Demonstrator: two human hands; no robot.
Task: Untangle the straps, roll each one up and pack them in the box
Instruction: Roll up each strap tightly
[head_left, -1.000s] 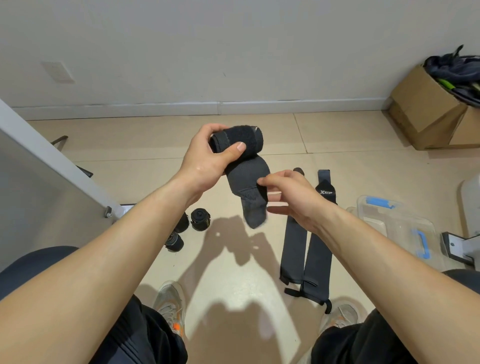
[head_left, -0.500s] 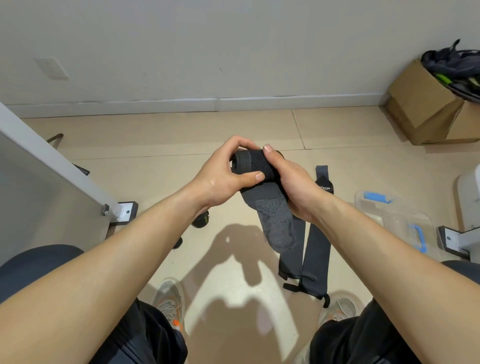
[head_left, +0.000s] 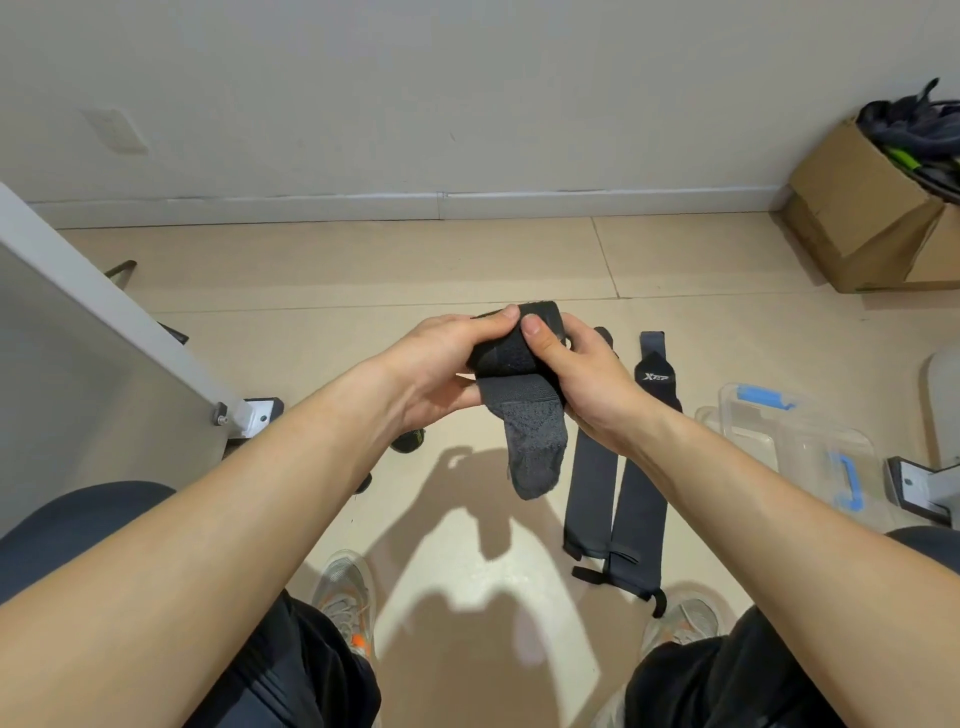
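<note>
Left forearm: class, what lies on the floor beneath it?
Two dark round shapes, likely rolled straps, peek out at the left forearm's edge: the upper roll and the lower roll. The arm covers most of each, and anything else beneath it cannot be seen.

One half-rolled strap (head_left: 506, 358), two flat straps (head_left: 589, 493) (head_left: 638, 512), one clear box (head_left: 831, 457), one cardboard box (head_left: 852, 208), two shoes (head_left: 343, 597) (head_left: 685, 618).

1. The strap (head_left: 511, 353) at centre is matt black cloth, its hanging end fuzzy and rough.
2. The flat straps (head_left: 592, 483) right of centre are smooth dark cloth.
3. The box (head_left: 810, 452) at right is clear glossy plastic, blue-handled.
4. The floor (head_left: 363, 270) is shiny smooth tile.
5. The carton (head_left: 852, 208), upper right, is matt cardboard.
</note>
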